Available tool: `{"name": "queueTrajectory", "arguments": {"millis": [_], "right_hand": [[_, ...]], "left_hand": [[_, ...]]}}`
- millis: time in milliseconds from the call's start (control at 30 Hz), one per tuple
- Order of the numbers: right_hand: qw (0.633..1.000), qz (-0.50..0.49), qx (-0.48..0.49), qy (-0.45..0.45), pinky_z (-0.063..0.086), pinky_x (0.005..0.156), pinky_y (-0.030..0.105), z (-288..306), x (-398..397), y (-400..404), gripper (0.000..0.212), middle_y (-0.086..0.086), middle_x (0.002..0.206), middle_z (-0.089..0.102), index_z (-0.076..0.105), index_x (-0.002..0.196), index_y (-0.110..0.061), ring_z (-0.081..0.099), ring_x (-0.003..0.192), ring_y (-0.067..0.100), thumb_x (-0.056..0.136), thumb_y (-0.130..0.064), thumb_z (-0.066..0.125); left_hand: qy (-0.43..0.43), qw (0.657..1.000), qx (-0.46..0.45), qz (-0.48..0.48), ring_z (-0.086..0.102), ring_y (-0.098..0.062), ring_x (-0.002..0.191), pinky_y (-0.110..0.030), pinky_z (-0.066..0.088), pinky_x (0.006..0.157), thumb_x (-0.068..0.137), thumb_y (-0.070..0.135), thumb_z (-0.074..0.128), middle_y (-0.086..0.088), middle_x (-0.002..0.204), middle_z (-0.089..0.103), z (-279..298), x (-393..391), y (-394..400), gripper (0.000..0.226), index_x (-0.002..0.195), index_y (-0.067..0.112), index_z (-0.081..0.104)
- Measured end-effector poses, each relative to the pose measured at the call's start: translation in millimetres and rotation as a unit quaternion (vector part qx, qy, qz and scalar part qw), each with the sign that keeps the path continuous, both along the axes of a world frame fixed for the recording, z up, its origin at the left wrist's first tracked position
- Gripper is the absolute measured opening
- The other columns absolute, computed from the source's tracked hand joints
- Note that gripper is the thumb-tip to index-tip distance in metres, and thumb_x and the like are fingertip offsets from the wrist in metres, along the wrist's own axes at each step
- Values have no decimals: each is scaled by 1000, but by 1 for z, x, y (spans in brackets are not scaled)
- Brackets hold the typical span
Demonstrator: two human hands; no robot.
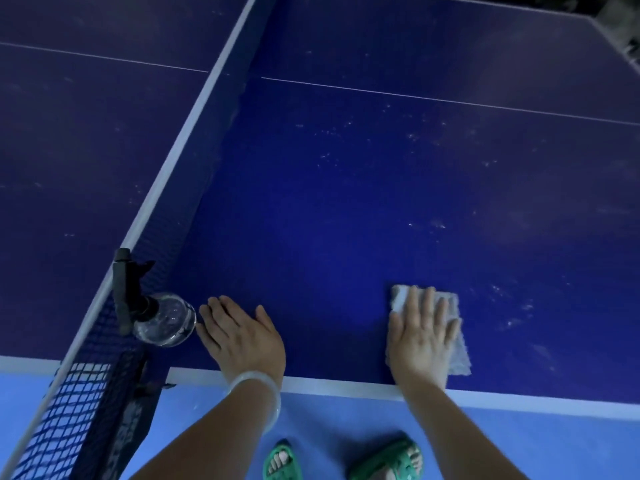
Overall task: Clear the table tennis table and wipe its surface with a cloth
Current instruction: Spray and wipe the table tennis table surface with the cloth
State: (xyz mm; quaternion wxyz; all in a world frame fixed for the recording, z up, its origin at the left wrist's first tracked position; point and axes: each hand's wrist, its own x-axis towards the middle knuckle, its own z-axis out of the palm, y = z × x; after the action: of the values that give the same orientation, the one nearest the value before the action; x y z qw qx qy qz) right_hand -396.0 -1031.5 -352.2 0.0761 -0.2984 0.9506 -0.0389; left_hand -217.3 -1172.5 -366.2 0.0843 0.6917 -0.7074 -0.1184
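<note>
Here, cloth [446, 327]: a pale grey rag lying flat on the table tennis table [346, 202], near the closer edge, well right of the net [69, 393].
Handling, judged: light, limp and thin; it will likely bunch or fold if pushed from one corner. Best driven with a flat palm over its middle, or pinched at an edge to lift it.
Right hand [420, 332]: spread flat, fingers straight, pressing the cloth down; nothing gripped.
Left hand [239, 332]: laid flat on bare table, fingers extended, just beside the spray bottle [162, 318] but not holding it; a bangle [256, 389] on the wrist.
Spray bottle: clear, rounded, dark trigger head, standing close by the net post.
Surface: pale specks and smears farther out, beyond the cloth; probably unwiped.
Step, judged: wiping under way; much surface left.
Below: green sandals [384, 459] on blue floor.
</note>
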Motion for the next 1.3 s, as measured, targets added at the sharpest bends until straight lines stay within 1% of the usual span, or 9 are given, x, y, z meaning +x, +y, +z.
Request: {"name": "queueTrajectory", "arguments": {"millis": [100, 200, 433, 533, 633, 833, 1033, 1200, 1300], "right_hand": [[981, 191, 10, 15, 13, 117, 52, 1, 44, -3, 58, 6, 160, 25, 30, 153, -19, 18, 149, 31, 101, -43, 20], [948, 314, 49, 17, 19, 114, 52, -4, 31, 29, 56, 4, 162, 19, 24, 154, -19, 14, 150, 29, 104, -41, 13], [986, 161, 48, 15, 8, 120, 48, -2, -59, 78, 62, -1, 163, 11, 12, 155, -23, 4, 151, 23, 100, -48, -2], [994, 106, 30, 19, -3, 122, 45, -1, -70, 63, 64, -4, 162, -3, -1, 154, -26, -11, 150, 20, 95, -50, -7], [987, 147, 60, 23, -2, 122, 51, 1, -68, 55, 64, 2, 163, -7, -5, 154, -22, -14, 149, 27, 96, -47, -4], [916, 388, 105, 14, 19, 112, 56, 2, -111, 102, 61, 11, 161, 20, 24, 154, -14, 14, 149, 34, 103, -41, 4], [990, 124, 52, 30, -1, 120, 50, 2, -147, 93, 71, 3, 163, -1, 4, 154, -20, -7, 150, 27, 94, -51, -16], [925, 377, 39, 13, 19, 114, 61, -3, -127, 33, 61, 10, 163, 9, 15, 156, -15, 0, 151, 33, 102, -43, 14], [870, 474, 101, 90, 6, 113, 65, -4, -172, 19, 68, 15, 162, -9, 2, 156, -16, -17, 147, 39, 98, -43, 27]], "left_hand": [[3, 1000, -2, 1, 25, -41, 143, -53, 14, 119, 99, 33, 41, -27, 151, 33, 1, 0, 0, 63, 145, -9, 31], [17, 1000, 6, 2, 22, -40, 144, -52, 12, 120, 99, 33, 42, -26, 152, 30, 1, 2, -1, 63, 146, -8, 30], [149, 988, 28, 18, 16, -37, 144, -54, 16, 118, 101, 27, 44, -21, 155, 24, 6, 11, -6, 54, 146, -1, 35], [204, 976, 38, -65, 21, -30, 143, -52, 23, 117, 102, 27, 39, -14, 155, 24, 17, -8, 5, 51, 147, 3, 34], [143, 978, 61, -136, 9, -29, 148, -44, 11, 122, 102, 36, 34, -14, 160, 14, 25, -62, 24, 60, 152, 4, 25], [-55, 993, 46, -92, -9, -35, 149, -52, -4, 120, 96, 55, 7, -21, 161, -4, 10, -128, 42, 78, 154, 4, -3], [-106, 990, 34, -82, -3, -37, 149, -52, -3, 120, 94, 53, 4, -23, 161, 3, 1, -132, 43, 79, 154, 3, 3], [-118, 990, 42, -71, -6, -35, 149, -52, -1, 120, 91, 54, -5, -20, 162, 1, 3, -132, 42, 80, 154, 6, -2], [-111, 991, 31, -72, -2, -34, 150, -52, -2, 121, 95, 53, -5, -21, 161, 5, 4, -132, 44, 76, 153, 5, 3]]}}
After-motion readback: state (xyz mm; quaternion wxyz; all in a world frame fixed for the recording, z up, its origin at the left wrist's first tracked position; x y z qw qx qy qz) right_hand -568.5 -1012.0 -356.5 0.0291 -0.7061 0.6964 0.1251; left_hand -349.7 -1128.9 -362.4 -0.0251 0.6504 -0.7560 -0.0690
